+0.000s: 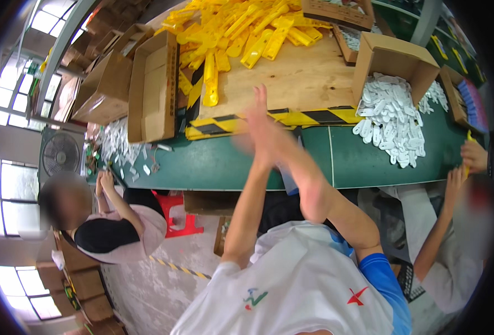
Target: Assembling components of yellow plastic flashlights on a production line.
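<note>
In front of my chest, over the near edge of the workbench, my two hands come together and overlap. My right hand [256,120] is in front, blurred, with fingers stretched upward and nothing visible in them. My left hand [262,154] is behind and below it; its fingers are hidden or smeared by motion. Just beyond both hands lies a wooden board [297,84] edged with yellow and black striped tape [319,116]. Nearest to them on that board are yellow plastic parts [211,84], the front of a large heap [235,28].
A tipped cardboard box [394,56] spills white plastic parts [389,111] onto the green bench [364,167] at right. Cardboard boxes [153,89] and white scraps [121,142] are at left. People sit on both sides; the right person's hands [470,162] hold a yellow part.
</note>
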